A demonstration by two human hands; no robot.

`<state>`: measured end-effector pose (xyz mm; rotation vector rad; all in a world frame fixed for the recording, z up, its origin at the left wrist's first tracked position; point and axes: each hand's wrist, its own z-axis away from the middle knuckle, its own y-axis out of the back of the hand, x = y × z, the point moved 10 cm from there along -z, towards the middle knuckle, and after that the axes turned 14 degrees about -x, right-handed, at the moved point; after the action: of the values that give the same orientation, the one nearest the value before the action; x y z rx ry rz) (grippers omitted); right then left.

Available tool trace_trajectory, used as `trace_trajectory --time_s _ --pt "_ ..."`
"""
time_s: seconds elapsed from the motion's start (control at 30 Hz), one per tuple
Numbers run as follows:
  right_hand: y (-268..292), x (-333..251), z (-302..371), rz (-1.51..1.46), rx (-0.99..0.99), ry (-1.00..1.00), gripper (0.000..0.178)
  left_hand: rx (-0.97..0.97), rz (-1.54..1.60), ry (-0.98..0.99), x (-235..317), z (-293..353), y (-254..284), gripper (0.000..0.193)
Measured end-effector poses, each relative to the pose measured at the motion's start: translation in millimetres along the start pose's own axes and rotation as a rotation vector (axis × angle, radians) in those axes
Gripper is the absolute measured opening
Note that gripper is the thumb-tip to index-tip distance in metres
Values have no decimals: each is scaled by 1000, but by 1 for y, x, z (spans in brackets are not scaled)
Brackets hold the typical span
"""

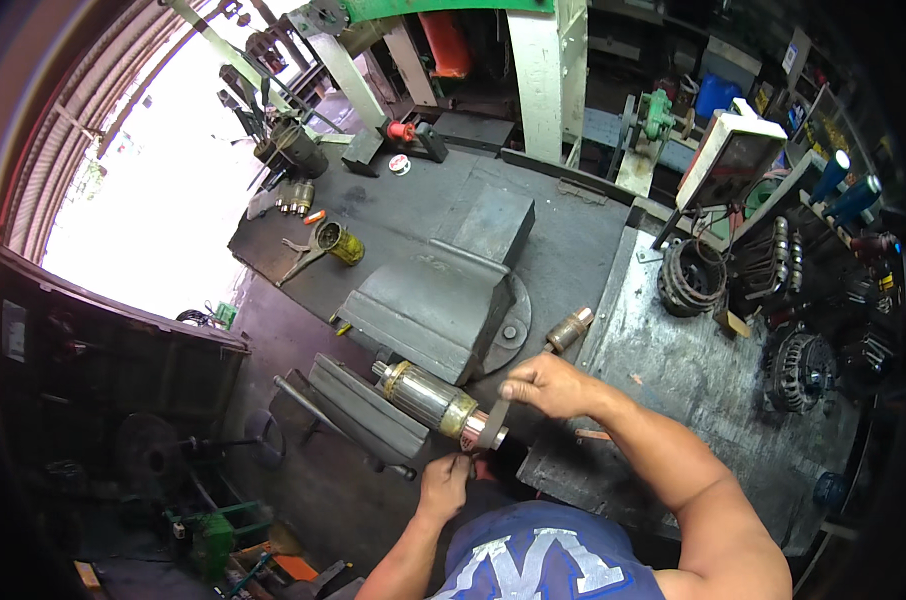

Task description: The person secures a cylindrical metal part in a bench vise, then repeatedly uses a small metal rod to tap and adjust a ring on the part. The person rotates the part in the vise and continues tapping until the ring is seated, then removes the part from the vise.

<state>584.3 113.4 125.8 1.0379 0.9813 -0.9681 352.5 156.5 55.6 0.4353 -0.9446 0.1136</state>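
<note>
A motor armature (418, 393) with a grooved steel core and a copper commutator lies slanted between the jaws of a large bench vise (423, 305). Across its commutator end runs a narrow grey strip (494, 425), which looks like abrasive cloth. My right hand (548, 386) is closed on the strip's upper end, above and to the right of the armature. Just below the commutator, my left hand (445, 487) has its fingers pinched together at the strip's lower end, which is mostly hidden. A smaller cylindrical metal part (569, 330) lies beyond my right hand.
A metal-topped bench (613, 470) at right carries a ring-shaped stator (692, 279) and an alternator (799, 370). On the far bench stand a yellow can (339, 243), a solder spool (399, 165) and a dark tool holder (298, 147). The vise's handle bar (338, 425) sticks out near my left arm.
</note>
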Motion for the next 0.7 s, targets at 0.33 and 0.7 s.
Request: trace_trajectory --time_s 0.33,0.7 --pt "0 -6 -6 111 -12 -79 34 36 143 -201 13 -14 3 44" --pt "1 10 -7 -49 114 -141 35 -50 238 -115 -12 -33 -16 37"
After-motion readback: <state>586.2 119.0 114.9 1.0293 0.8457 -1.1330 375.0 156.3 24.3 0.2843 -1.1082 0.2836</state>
